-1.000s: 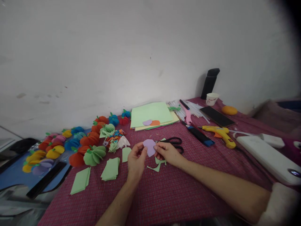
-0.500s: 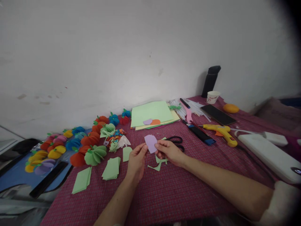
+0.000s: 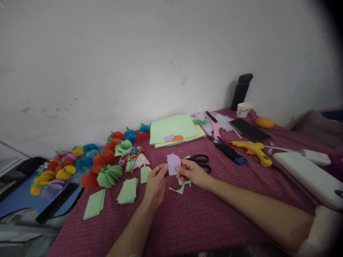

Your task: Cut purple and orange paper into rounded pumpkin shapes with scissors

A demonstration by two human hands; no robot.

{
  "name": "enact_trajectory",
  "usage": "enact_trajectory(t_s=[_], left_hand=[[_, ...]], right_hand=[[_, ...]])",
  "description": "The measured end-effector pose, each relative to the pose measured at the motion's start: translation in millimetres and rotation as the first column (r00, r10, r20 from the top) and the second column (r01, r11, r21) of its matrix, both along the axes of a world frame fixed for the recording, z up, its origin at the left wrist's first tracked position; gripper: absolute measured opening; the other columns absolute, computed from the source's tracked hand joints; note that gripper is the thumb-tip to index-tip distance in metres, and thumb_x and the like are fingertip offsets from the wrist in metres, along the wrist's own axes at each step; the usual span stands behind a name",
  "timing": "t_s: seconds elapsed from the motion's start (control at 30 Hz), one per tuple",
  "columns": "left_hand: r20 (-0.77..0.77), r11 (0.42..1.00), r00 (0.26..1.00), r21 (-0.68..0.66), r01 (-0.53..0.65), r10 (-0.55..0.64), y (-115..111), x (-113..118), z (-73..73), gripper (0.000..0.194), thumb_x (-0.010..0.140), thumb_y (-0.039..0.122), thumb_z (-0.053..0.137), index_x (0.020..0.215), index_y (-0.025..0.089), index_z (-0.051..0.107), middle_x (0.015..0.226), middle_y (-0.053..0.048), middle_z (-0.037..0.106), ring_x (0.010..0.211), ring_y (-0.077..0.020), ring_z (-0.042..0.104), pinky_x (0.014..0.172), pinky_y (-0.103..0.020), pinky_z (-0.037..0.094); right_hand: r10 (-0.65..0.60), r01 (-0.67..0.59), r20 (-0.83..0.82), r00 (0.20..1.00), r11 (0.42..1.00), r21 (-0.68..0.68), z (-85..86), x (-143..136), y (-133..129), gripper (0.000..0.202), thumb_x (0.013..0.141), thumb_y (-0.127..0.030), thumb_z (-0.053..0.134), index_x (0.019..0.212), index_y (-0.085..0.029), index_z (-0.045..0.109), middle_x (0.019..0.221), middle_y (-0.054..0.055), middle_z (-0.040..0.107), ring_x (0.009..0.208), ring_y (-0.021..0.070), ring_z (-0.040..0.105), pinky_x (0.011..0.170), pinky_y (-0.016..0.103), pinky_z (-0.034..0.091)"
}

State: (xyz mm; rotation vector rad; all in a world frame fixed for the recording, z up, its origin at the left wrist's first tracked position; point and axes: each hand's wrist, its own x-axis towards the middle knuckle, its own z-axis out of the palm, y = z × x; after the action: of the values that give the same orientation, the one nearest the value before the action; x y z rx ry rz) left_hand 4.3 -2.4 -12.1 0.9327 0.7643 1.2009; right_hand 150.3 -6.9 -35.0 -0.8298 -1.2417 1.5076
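Note:
A small purple paper piece (image 3: 173, 165), straight on the left and rounded on the right, is held up over the table. My left hand (image 3: 157, 180) pinches its left edge. On its right side, my right hand (image 3: 191, 172) grips it between thumb and fingers. Black-handled scissors (image 3: 201, 161) lie just behind my right hand, their blades partly hidden. Beneath the hands are green paper scraps (image 3: 179, 189). A rounded green paper piece (image 3: 145, 174) lies left of my left hand, beside a stack of green paper pieces (image 3: 127, 191).
Finished paper pumpkins (image 3: 104, 157) crowd the left. Coloured sheets (image 3: 173, 128) lie against the wall. To the right are a utility knife (image 3: 229, 151), a yellow glue gun (image 3: 254, 150), a phone (image 3: 249, 129), a paper cup (image 3: 243, 110) and a white power bank (image 3: 305, 175).
The purple paper piece has turned slightly between my fingers, so its straight edge now stands more upright on the left. Both hands keep hold of it.

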Motion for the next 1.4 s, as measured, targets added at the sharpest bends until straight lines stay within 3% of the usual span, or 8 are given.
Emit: enact_trajectory(t_s=[0.4,0.53,0.67,0.8,1.03,1.2,1.3,1.4], left_hand=[[-0.027,0.998,0.999,-0.043,0.039,-0.040,-0.8,-0.8,-2.2,0.013,0.066,0.028,0.064,0.069,0.015,0.063,0.070,-0.003,0.064,0.068,-0.0135,0.057,0.069,-0.027,0.041],[-0.090,1.000,0.996,-0.012,-0.018,0.017,-1.7,1.2,-1.6,0.015,0.065,0.027,0.065,0.073,0.014,0.064,0.071,-0.003,0.065,0.067,-0.0125,0.057,0.069,-0.027,0.042],[-0.257,0.993,0.964,0.109,-0.044,0.071,-3.0,1.0,-1.9,0.019,0.063,0.026,0.066,0.078,0.014,0.063,0.070,-0.001,0.064,0.062,-0.0104,0.054,0.061,-0.022,0.041],[-0.307,0.968,0.930,0.203,-0.145,0.204,-1.5,-1.7,-1.0,0.018,0.064,0.029,0.065,0.074,0.014,0.062,0.067,0.000,0.062,0.061,-0.0107,0.053,0.060,-0.022,0.041],[-0.162,0.955,0.945,0.137,-0.263,0.284,6.6,-8.6,-4.8,0.019,0.066,0.030,0.064,0.078,0.016,0.061,0.070,0.001,0.062,0.063,-0.0096,0.053,0.063,-0.021,0.042],[-0.242,0.950,0.923,0.169,-0.263,0.299,11.8,-10.1,-9.9,0.017,0.066,0.028,0.063,0.078,0.016,0.062,0.070,0.001,0.062,0.065,-0.0105,0.055,0.067,-0.023,0.042],[-0.294,0.939,0.898,0.201,-0.278,0.328,15.0,-18.0,-1.4,0.021,0.063,0.026,0.065,0.080,0.014,0.063,0.071,-0.001,0.064,0.065,-0.0114,0.056,0.067,-0.024,0.043],[-0.339,0.915,0.853,0.211,-0.343,0.398,15.8,-43.3,17.1,0.031,0.059,0.028,0.068,0.086,0.015,0.061,0.067,0.000,0.063,0.059,-0.0110,0.056,0.060,-0.023,0.043]], right_hand=[[-0.043,0.043,0.023,0.999,0.999,0.016,-1.6,0.7,0.9,0.033,0.075,-0.048,0.052,0.072,-0.015,0.052,0.049,-0.005,0.051,0.040,0.0049,0.045,0.041,0.016,0.038],[-0.035,0.035,0.003,0.999,0.999,0.012,0.8,0.4,-0.4,0.030,0.073,-0.045,0.055,0.074,-0.015,0.052,0.052,-0.005,0.051,0.041,0.0045,0.045,0.041,0.015,0.038],[0.032,-0.032,0.040,0.999,0.999,0.002,6.7,-1.1,-3.9,0.028,0.069,-0.040,0.062,0.079,-0.015,0.053,0.054,-0.006,0.051,0.041,0.0039,0.045,0.040,0.015,0.038],[0.047,-0.046,0.043,0.998,0.999,-0.014,7.5,-2.3,-5.4,0.027,0.068,-0.038,0.064,0.078,-0.015,0.054,0.052,-0.006,0.051,0.040,0.0039,0.044,0.040,0.015,0.037],[-0.068,0.057,-0.096,0.993,0.991,-0.118,-3.4,-0.1,2.2,0.029,0.071,-0.044,0.059,0.071,-0.015,0.053,0.052,-0.005,0.052,0.038,0.0041,0.043,0.038,0.015,0.030],[-0.173,0.169,-0.023,0.985,0.978,-0.122,-6.6,4.0,5.8,0.032,0.074,-0.046,0.053,0.067,-0.016,0.050,0.045,-0.006,0.049,0.037,0.0055,0.042,0.039,0.017,0.030],[-0.185,0.187,0.021,0.982,0.976,-0.112,-6.6,5.7,6.9,0.031,0.074,-0.046,0.054,0.066,-0.016,0.050,0.045,-0.006,0.048,0.037,0.0052,0.040,0.039,0.018,0.029],[-0.166,0.170,0.043,0.985,0.978,-0.124,-5.1,6.1,7.3,0.030,0.073,-0.045,0.055,0.066,-0.016,0.050,0.045,-0.006,0.048,0.037,0.0056,0.040,0.039,0.018,0.030]])
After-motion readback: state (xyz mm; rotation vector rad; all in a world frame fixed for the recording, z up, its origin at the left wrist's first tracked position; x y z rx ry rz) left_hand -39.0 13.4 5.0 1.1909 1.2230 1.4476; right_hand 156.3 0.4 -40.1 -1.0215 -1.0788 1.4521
